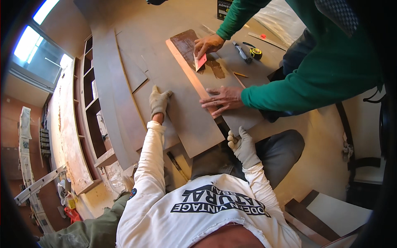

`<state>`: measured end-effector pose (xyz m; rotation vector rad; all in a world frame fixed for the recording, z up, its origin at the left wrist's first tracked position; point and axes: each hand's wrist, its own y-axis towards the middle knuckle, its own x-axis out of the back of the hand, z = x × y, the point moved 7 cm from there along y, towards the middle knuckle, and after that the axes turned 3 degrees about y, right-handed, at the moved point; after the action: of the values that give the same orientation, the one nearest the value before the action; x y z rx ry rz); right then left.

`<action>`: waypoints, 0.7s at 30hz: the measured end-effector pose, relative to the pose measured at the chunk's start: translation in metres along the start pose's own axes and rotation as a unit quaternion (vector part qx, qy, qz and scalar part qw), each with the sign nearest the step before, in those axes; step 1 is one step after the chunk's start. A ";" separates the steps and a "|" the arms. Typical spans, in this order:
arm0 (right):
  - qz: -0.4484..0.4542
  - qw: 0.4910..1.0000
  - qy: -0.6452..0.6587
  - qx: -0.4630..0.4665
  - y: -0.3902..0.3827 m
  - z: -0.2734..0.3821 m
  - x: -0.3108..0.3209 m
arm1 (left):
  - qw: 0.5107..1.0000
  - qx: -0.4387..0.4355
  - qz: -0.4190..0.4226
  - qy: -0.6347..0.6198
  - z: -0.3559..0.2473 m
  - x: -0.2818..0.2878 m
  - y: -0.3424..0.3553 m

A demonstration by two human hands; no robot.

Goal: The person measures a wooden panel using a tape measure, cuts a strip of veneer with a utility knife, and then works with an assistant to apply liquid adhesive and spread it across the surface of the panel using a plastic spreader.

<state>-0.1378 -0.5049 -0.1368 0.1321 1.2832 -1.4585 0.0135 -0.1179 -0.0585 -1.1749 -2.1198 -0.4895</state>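
Observation:
My left hand (159, 102), in a pale knit work glove, lies on the grey panel (192, 124) near its left edge, fingers stretched out. My right hand (245, 149), gloved too, is palm up by the near edge of the grey sheet on the right, its fingers loosely curled and thumb apart; nothing shows in it. Across the panel runs a light wood strip (188, 72). Another person in green sleeves spreads brown glue (185, 41) with a pink scraper (200, 62) in one hand (209, 44). That person's other hand (223, 100) rests on the strip.
A utility knife (242, 52), yellow tape measure (255, 53) and pencil (240, 75) lie right of the glue. A long wooden shelf frame (89, 82) stands on the left. A metal ladder (39, 184) is at lower left, cut boards (308, 217) at lower right.

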 end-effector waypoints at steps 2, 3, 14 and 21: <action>-0.011 0.998 -0.063 0.029 -0.005 0.008 -0.010 | 1.000 0.005 -0.014 0.004 0.016 -0.004 0.006; -0.009 0.997 -0.066 0.040 -0.007 0.012 -0.013 | 1.000 0.007 -0.018 0.006 0.015 -0.003 0.004; -0.027 0.994 -0.087 0.063 -0.009 0.017 -0.017 | 0.998 0.016 0.011 0.065 0.009 -0.008 0.007; 0.005 0.995 -0.072 0.069 -0.008 0.024 -0.022 | 0.995 0.057 0.065 0.047 -0.003 -0.016 0.007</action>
<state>-0.1232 -0.5100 -0.1071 0.1220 1.0634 -1.5194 0.0267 -0.1256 -0.0681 -1.1922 -1.9506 -0.3527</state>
